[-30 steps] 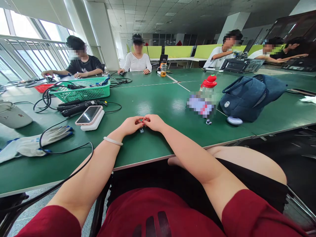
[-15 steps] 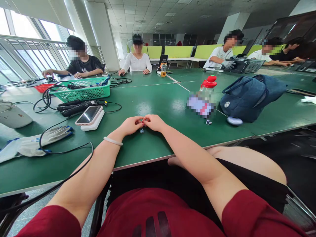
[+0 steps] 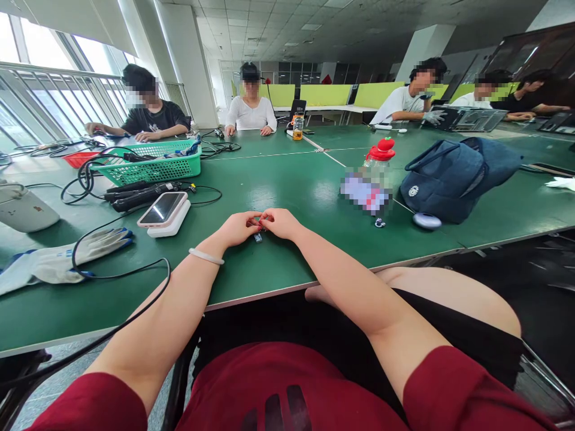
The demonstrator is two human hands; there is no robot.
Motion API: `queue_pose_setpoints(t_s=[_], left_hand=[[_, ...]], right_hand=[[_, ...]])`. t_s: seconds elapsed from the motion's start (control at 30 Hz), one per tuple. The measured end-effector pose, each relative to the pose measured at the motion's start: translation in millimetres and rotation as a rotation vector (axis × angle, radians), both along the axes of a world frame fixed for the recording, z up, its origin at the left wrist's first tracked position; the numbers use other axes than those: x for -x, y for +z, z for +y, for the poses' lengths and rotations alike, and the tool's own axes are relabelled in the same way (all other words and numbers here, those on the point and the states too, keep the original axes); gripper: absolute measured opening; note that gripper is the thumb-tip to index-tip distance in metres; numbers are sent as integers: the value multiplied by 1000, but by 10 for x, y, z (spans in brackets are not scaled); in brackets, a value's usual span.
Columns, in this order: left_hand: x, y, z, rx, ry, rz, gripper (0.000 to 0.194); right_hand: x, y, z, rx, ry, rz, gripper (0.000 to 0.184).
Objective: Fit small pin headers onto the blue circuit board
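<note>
My left hand (image 3: 240, 228) and right hand (image 3: 282, 222) are over the near part of the table (image 3: 278, 275), knuckles arched, fingertips meeting. Between and just below the fingertips shows the part (image 3: 258, 237), small, flat and bluish-grey. Its upper end is hidden by my fingers; its lower end points toward me. Grip: fingers of both hands are curled and drawn in close, with little gap at the tips. I cannot tell which hand has hold of the part, nor whether it touches the table. A pale band (image 3: 206, 257) is on my left wrist.

To the left: a glove (image 3: 85, 254), white-grey with blue, lies flat, a black cable (image 3: 130, 278) looping over it. Beyond it, a phone (image 3: 162, 209) rests on a white box (image 3: 174, 222). Behind these lie black tools (image 3: 144, 196), near the green basket (image 3: 153, 167), which contains dark items and something grey and blue. A bucket (image 3: 27, 209) stands at the left edge.

To the right: a bottle (image 3: 381, 149) with a red cap stands upright; its lower portion is blurred. A blue bag (image 3: 449, 176) is slumped beyond it, with a pale oval case (image 3: 426, 221) just beside its near side. Five other persons sit farther off.
</note>
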State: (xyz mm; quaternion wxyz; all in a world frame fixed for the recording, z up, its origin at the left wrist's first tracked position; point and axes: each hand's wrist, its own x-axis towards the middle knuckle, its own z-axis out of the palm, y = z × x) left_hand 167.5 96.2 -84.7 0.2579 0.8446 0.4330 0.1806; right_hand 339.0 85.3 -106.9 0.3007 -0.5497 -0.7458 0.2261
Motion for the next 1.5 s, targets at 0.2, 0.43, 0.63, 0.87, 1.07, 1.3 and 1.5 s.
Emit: queue_pose_setpoints(t_s=[0.2,0.43,0.63,0.87,1.07,1.3,1.5], left_hand=[[5,8,-4,-22,11,16,45],[23,-29,38,-47,11,24,46],[23,-36,44,-52,26,25,45],[30,2,18,-72,42,1,44],[32,1,17,-60,90,-62,45],[38,-31,52,-79,102,-119,44],[42,-26,53,-97,134,-157,44]], right_hand=[[-1,-12,10,-1,15,-12,15],[5,-11,13,-18,7,-32,15],[4,-2,10,-18,8,-22,15],[-3,-19,21,-12,1,10,12],[-7,-15,23,-33,9,-10,14],[-16,-6,13,-27,40,46,18],[7,-2,-19,-8,131,160,24]])
